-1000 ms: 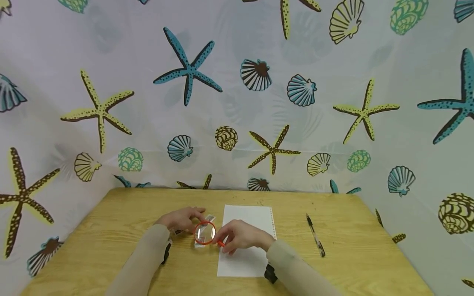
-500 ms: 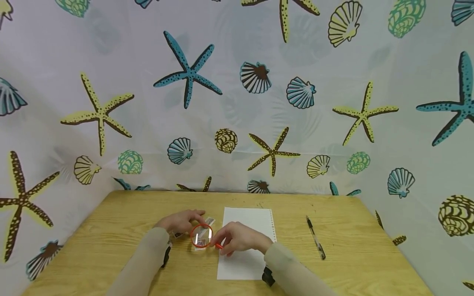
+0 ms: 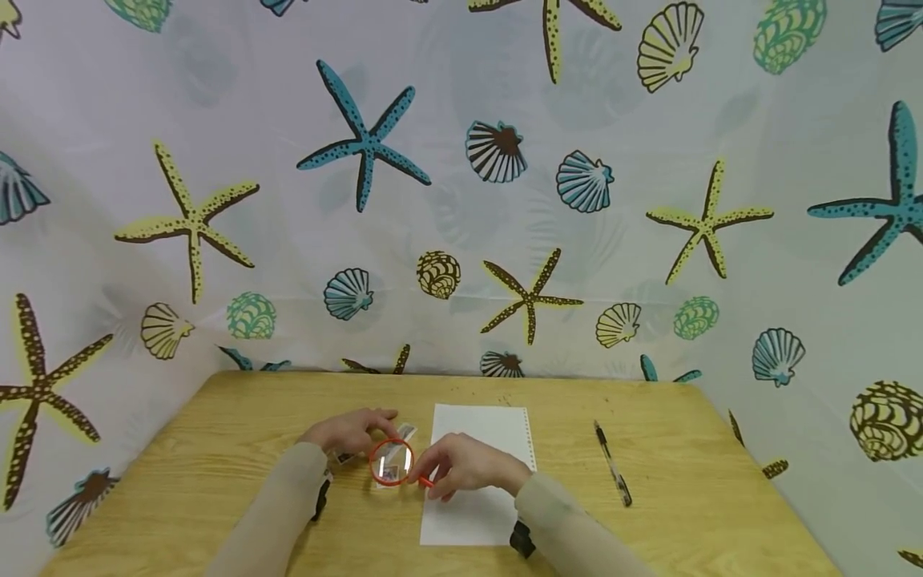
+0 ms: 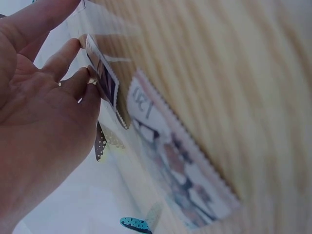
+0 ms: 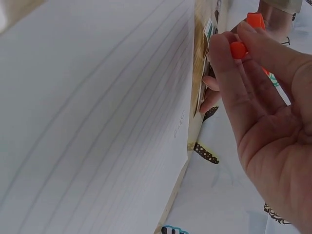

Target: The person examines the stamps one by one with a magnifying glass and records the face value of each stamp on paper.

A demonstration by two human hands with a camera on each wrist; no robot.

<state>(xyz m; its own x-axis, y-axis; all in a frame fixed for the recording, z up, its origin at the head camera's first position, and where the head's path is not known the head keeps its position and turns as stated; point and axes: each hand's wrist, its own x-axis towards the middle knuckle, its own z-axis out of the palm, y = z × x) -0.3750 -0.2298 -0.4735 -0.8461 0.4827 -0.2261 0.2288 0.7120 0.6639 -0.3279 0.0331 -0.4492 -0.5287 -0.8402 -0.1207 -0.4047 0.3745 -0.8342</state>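
My right hand (image 3: 465, 463) pinches the red handle (image 5: 238, 50) of a magnifying glass (image 3: 392, 462) between thumb and fingers. Its round, red-rimmed lens is above several postage stamps on the wooden table, and a stamp (image 3: 388, 474) shows through its lower part. My left hand (image 3: 349, 433) lies just left of the lens, with fingers extended over the stamps. In the left wrist view, its fingertips touch the edge of a dark-pictured stamp (image 4: 103, 73). Nearer that camera lies a larger-looking stamp (image 4: 175, 156) with a perforated edge and a printed number.
A lined sheet of paper (image 3: 479, 517) lies beneath and beyond my right hand, with small handwriting (image 5: 180, 123) on it. Farther right on the table (image 3: 692, 481) is a black-capped clear pen (image 3: 613, 465). A curtain (image 3: 447, 216) printed with shells and starfish surrounds the table.
The magnifying glass has shifted slightly left and nearer to me over the stamps, along with my right hand, then nearly stops. My left hand stays about where it was.
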